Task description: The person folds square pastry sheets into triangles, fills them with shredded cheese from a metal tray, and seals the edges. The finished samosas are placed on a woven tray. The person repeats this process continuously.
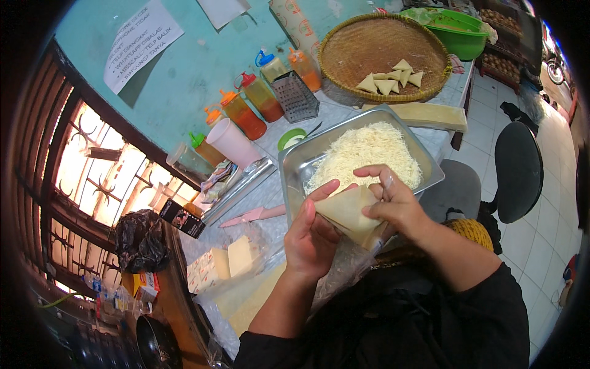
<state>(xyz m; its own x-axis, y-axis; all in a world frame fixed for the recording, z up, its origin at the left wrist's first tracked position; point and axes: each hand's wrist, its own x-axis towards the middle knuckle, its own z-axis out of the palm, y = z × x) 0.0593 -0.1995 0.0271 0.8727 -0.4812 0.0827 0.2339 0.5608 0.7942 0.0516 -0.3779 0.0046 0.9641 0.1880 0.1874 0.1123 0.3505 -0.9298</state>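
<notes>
Behind our marbled bench point(246, 200) rises a turquoise wall point(200, 61), with a line of sauce bottles point(242, 117) along its foot. We have a thin pastry sheet point(345, 209), folded to a point, up in front of us, over the near edge of a metal tray point(297, 175) heaped with pale shreds point(369, 154). Our left hand point(312, 237) is partly curled, its thumb against the sheet's left edge and its fingers behind; our right hand point(396, 200) is nearly closed, thumb and bent fingers pinching the right side. Whether anything lies inside the fold, we cannot tell. As we judge it, the sheet could tear at the crease if both hands pull apart, or split if its edges dry out. A loose right-hand pinch could let the fold slip open, and a forearm catching the tray's rim could tip shreds onto the bench. Beyond the tray, small folded triangles point(393, 79) lie bunched together in a woven basket point(347, 46); should they be damp, they may stick where they touch.
</notes>
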